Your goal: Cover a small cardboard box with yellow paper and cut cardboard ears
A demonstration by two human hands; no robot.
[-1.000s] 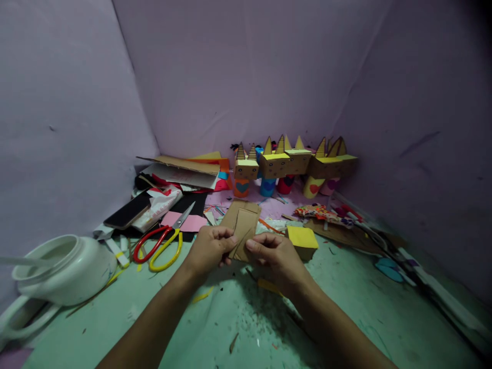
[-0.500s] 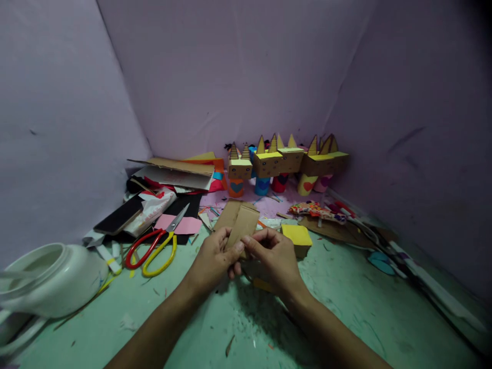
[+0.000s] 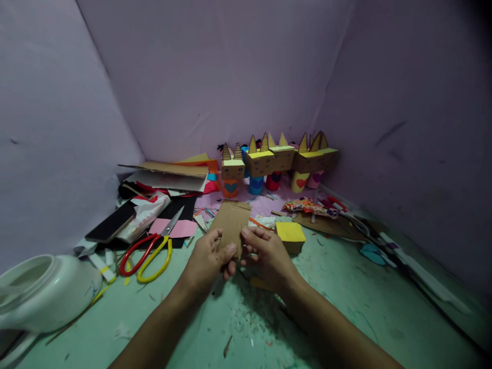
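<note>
A flat brown cardboard piece [image 3: 231,223] stands tilted between my hands, above the green tabletop. My left hand [image 3: 209,254] grips its lower left part, with the thumb across the front. My right hand [image 3: 267,253] pinches its right edge between thumb and fingers. Just right of my right hand sits a small cardboard box with a yellow top [image 3: 290,232]. Scissors with one red and one yellow handle [image 3: 166,230] lie to the left, their blades over pink paper [image 3: 184,229].
A white teapot-like pot [image 3: 69,289] is at the far left, near a dark phone [image 3: 110,222]. Cardboard sheets [image 3: 165,177] are stacked at the back left. Several horned cardboard figures [image 3: 232,169] stand along the back. Cardboard and cables [image 3: 369,233] lie at right.
The narrow strip seen over the larger cardboard now shows as one broad piece, turned more squarely to view. My hands are slightly further left in view, and the whole scene has shifted left.
</note>
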